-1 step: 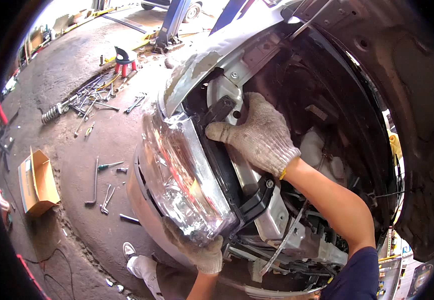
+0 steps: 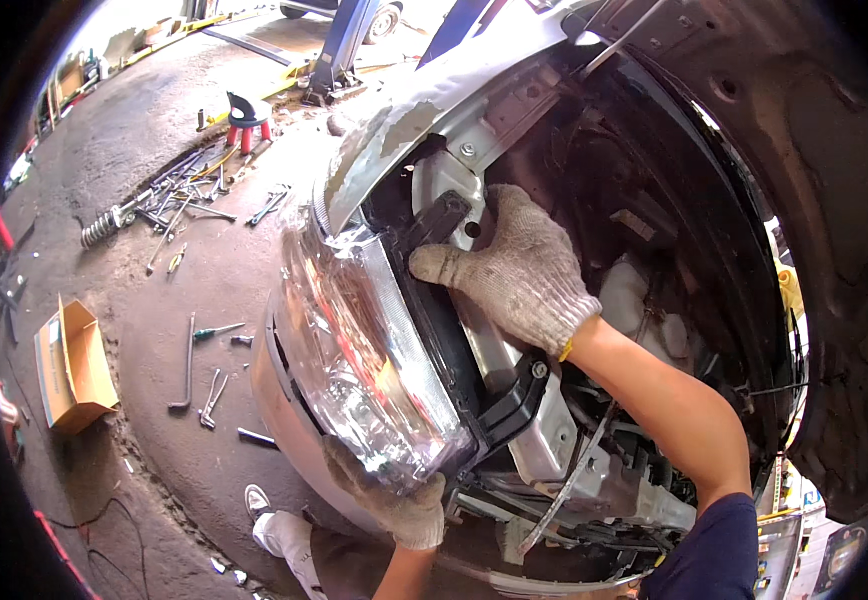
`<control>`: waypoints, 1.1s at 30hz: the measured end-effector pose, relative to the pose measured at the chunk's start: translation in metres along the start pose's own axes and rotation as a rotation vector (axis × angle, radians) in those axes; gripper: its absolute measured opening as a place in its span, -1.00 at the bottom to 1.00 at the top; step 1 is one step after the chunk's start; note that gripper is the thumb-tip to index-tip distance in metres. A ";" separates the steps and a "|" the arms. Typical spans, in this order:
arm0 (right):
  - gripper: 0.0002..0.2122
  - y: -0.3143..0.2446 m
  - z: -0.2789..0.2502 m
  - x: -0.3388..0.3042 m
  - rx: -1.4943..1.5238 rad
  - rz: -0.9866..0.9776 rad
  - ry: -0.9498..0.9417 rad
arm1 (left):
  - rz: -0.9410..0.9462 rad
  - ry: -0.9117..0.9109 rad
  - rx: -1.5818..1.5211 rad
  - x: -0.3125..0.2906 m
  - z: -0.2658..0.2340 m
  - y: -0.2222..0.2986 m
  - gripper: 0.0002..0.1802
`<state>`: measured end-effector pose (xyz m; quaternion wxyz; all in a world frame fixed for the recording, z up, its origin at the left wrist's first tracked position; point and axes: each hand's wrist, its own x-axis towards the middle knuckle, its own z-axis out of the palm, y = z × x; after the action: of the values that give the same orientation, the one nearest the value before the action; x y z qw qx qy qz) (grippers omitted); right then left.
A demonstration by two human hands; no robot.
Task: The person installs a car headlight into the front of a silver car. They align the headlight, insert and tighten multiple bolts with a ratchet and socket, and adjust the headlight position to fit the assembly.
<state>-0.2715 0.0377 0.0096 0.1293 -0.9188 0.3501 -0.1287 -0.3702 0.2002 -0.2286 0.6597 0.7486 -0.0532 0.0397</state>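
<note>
A clear headlight (image 2: 369, 345) with a black housing sits at the front corner of a car, beside the pale bumper (image 2: 289, 400). My left hand (image 2: 394, 505), in a dirty knitted glove, cups the lower corner of the headlight, fingers curled beneath it. Higher up, my right hand (image 2: 519, 265), gloved too, lays its thumb along the rear edge of the housing. Its other fingers bend down behind the metal support (image 2: 489, 345), their tips hidden. A black bracket (image 2: 519, 400) with a bolt lies below that hand.
The raised hood (image 2: 824, 200) arches over the right side. On the floor at left are scattered wrenches (image 2: 194, 200), a coil-spring strut (image 2: 104, 228), a screwdriver (image 2: 216, 331), pliers (image 2: 214, 400) and an open cardboard box (image 2: 74, 365). A small stool (image 2: 248, 120) stands farther off, near a blue lift post (image 2: 344, 45).
</note>
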 end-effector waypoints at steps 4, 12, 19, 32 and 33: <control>-0.35 0.002 0.004 0.001 0.042 0.007 0.000 | 0.011 -0.021 0.061 0.001 0.001 -0.002 0.42; -0.37 0.001 0.001 -0.001 0.078 0.018 0.017 | -0.021 -0.071 0.002 0.003 -0.002 0.010 0.43; -0.40 -0.001 0.004 -0.001 0.142 0.022 0.001 | -0.016 -0.023 -0.045 0.003 -0.004 0.009 0.21; -0.49 0.045 -0.056 -0.032 -0.107 -0.241 0.041 | 0.177 -0.014 0.140 -0.001 0.012 -0.013 -0.18; -0.57 0.062 -0.071 -0.036 -0.164 -0.324 0.170 | 0.179 -0.021 0.134 0.002 0.014 -0.021 -0.21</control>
<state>-0.3589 0.0068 0.0499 0.0016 -0.9564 0.2165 -0.1962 -0.3660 0.1886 -0.2508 0.6014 0.7837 -0.1239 0.0939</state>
